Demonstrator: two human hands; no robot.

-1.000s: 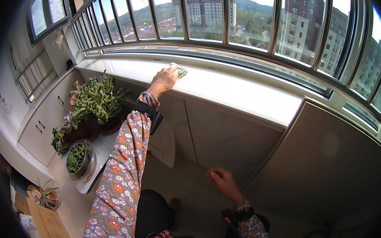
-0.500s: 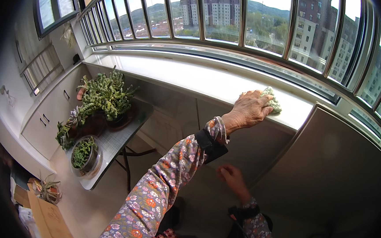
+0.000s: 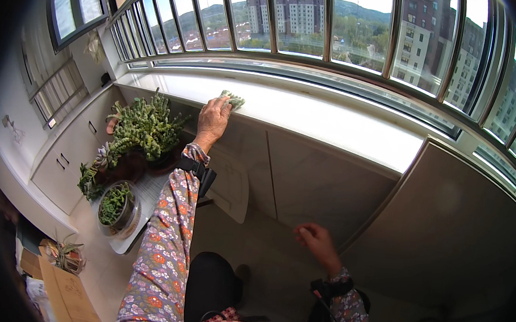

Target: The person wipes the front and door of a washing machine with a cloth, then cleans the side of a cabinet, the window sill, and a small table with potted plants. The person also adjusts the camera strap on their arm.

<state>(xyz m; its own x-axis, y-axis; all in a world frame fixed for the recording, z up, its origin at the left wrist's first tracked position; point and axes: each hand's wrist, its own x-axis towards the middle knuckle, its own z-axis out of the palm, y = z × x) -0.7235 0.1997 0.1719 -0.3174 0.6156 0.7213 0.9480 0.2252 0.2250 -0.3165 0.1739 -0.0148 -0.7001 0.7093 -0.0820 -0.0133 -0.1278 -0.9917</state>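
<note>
On the white window sill (image 3: pixel 309 114), near its left end, the left hand (image 3: pixel 213 121) presses a small cloth (image 3: pixel 232 99) of pale green, crumpled and soft in look. The fingers lie bent over the cloth and hold it against the sill, while the arm stretches far forward in a sleeve with small flowers. The sill is smooth and bright, and it curves along a row of windows with thin metal bars (image 3: pixel 327 22).

Lower, the right hand (image 3: pixel 318 243) hangs free in front of the grey cabinet doors (image 3: pixel 293 175); its fingers are loosely curled and hold nothing. These doors are flat and matte, with a narrow vertical gap between them.

To the left stands a small table with a bushy green plant (image 3: pixel 147 126) in a dark pot and a round glass bowl (image 3: pixel 117 208) with smaller plants inside. Beyond it, white drawers (image 3: pixel 69 160) run along the wall. The floor is pale and plain.
</note>
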